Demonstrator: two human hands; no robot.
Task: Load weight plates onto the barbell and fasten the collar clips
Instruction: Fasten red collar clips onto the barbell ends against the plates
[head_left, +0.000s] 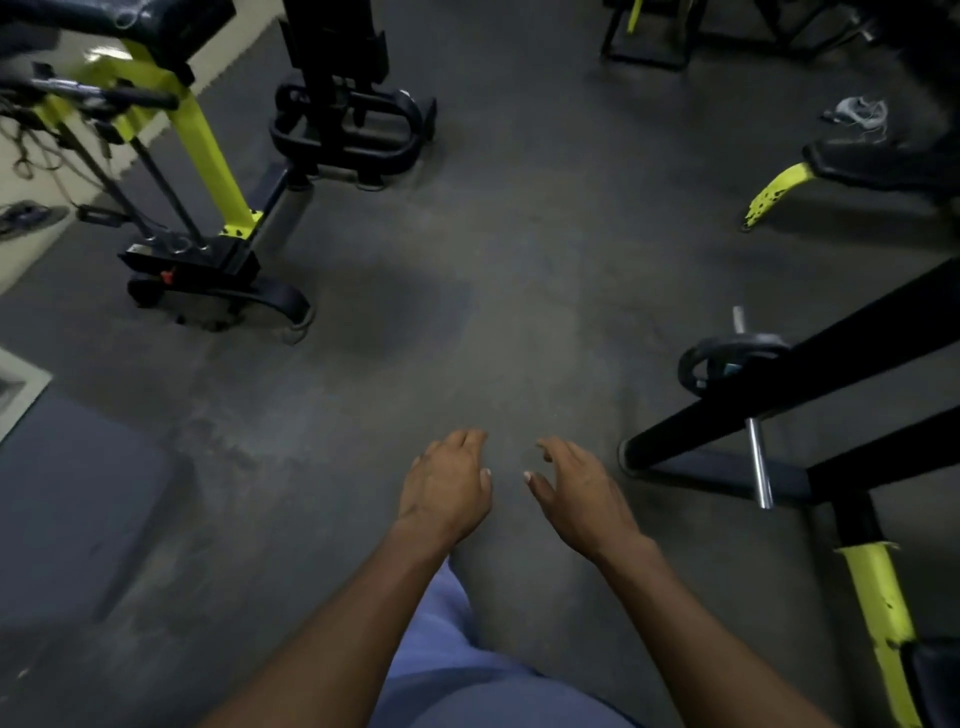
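Low centre of frame, both hands hung over bare floor (519, 260), palms down, holding nothing. Left hand (447, 486) had fingers loosely curved downward, thumb pointing toward the other hand. Right hand (576, 488) was spread a bit wider, fingers relaxed, thumb pointing left. The two were near each other, not touching. Both forearms were bare; blue clothing (467, 670) showed between them at the bottom edge.

Right of frame: a black plate (727, 358) sat on a steel bar (758, 467), partly behind a black frame beam (810, 384). The bar's chrome end stuck out below the beam toward the lower right; a short stub showed above the plate. Couldn't tell if a clip was on it. Neither hand touched plate or bar; the right one was closer, still well apart.

Lower right: a yellow upright (878, 613) joined that black frame. Upper left: a yellow-and-black machine (208, 156) with a black base. Upper centre: a black stand (348, 119). Upper right: a bench pad with a chipped yellow leg (774, 195), a pale cloth-like lump (857, 117) on the floor beyond it, too blurred to identify.
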